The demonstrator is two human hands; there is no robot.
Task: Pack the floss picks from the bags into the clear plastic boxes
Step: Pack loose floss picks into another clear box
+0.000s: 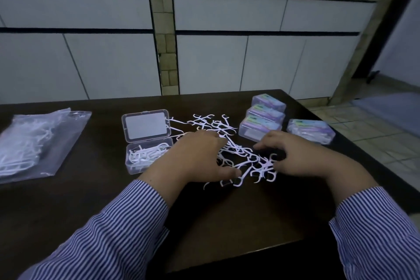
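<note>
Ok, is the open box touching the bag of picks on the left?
Apart. The head view shows bare dark table between the open box and the bag.

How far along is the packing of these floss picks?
Done: four closed boxes with colourful labels sit at the far right. In hand: the open box is partly filled, and the left hand and right hand rest over the loose picks on the table. Left: that pile, plus a bag with picks inside.

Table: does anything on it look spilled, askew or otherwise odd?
Loose floss picks lie scattered in a tangled heap on the dark table, between the open clear box and the closed boxes. Both hands rest on the heap. Nothing looks damaged.
</note>
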